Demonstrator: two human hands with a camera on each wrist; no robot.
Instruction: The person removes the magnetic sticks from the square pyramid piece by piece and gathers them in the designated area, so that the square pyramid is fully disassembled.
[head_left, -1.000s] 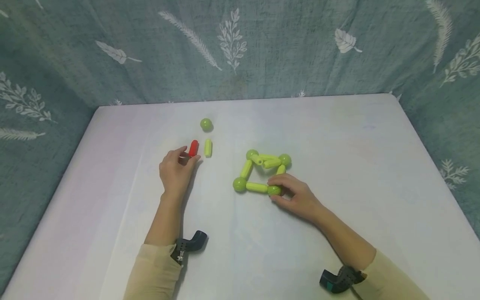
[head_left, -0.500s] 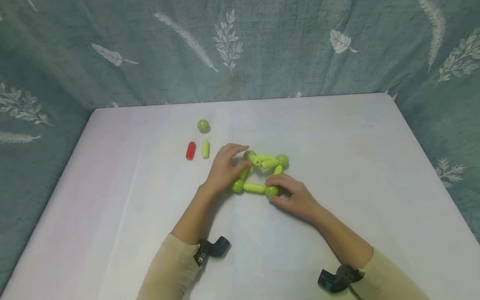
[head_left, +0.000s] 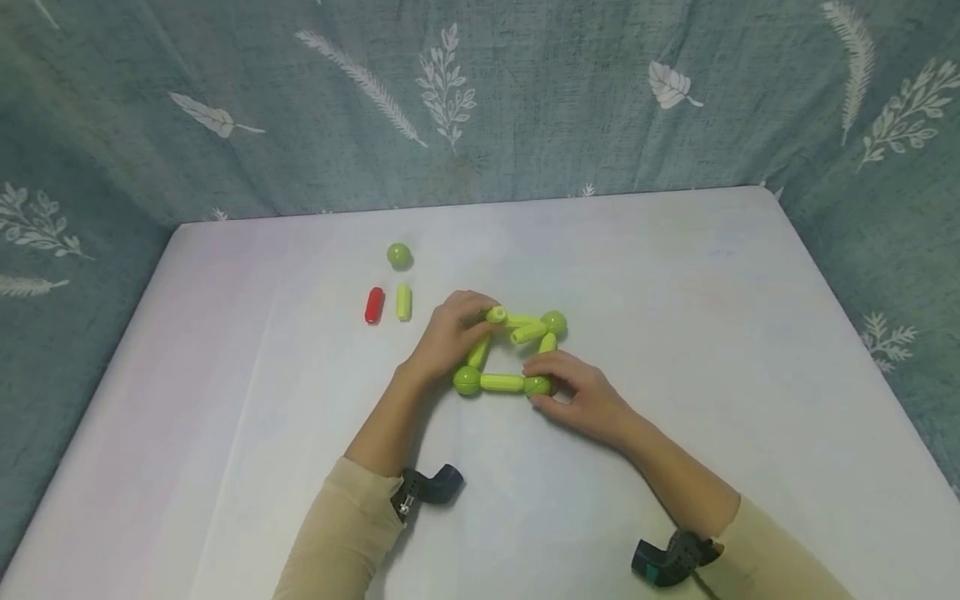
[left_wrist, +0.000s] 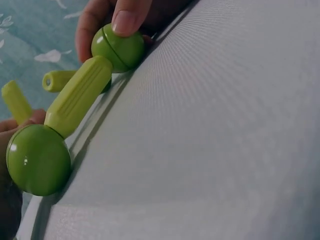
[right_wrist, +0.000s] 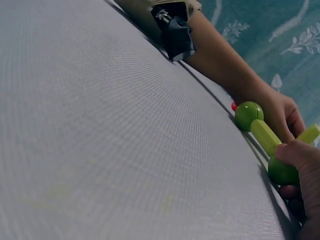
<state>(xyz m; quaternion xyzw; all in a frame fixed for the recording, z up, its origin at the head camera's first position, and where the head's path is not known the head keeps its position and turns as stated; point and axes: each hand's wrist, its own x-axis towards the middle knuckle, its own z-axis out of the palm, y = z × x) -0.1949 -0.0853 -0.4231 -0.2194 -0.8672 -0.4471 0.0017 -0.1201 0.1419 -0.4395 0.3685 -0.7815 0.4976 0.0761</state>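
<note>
A four-sided frame of green balls and yellow-green rods (head_left: 502,382) lies on the table. Two further rods, the left rod (head_left: 497,315) and the right rod (head_left: 528,333), rise from its far corners. My left hand (head_left: 450,337) grips the far-left corner, its fingers and thumb hiding the ball there. With my right hand (head_left: 581,396) I pinch the near-right ball (head_left: 537,385) between thumb and fingers, also seen in the left wrist view as a ball (left_wrist: 117,47). The near-left ball (head_left: 467,380) and far-right ball (head_left: 554,322) are untouched.
Left of the frame lie a red rod (head_left: 374,306) and a loose yellow-green rod (head_left: 403,302). Behind them sits a loose green ball (head_left: 399,256). A patterned green cloth (head_left: 525,100) hangs behind the white table (head_left: 675,275).
My left hand has left the red rod and moved right to the frame's far-left corner. The rod rising there has turned more upright. My right hand keeps its hold on the near-right ball.
</note>
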